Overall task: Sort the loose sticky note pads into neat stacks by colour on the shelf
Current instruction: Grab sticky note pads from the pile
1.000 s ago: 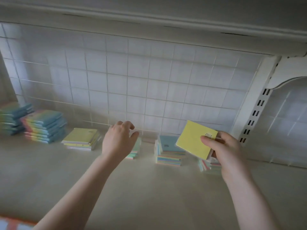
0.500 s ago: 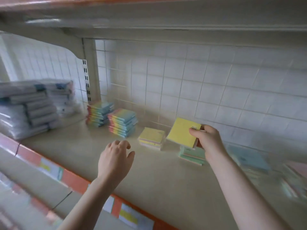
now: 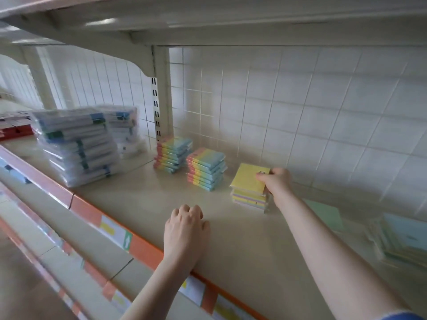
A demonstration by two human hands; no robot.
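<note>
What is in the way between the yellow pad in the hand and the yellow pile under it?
Nothing visible. The right hand pinches the yellow pad directly above the yellow stack, almost on it. The rainbow stacks stand apart to the left, and the left hand rests nearer the shelf edge.

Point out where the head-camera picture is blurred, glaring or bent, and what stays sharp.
Head view: the shrink-wrapped packs at left and the green and blue pads at far right are smeared; a glare patch sits on the underside of the upper shelf; wide-angle distortion curves the orange shelf edge; the yellow pad pinched by the right hand and the left hand read fairly sharp.
</note>
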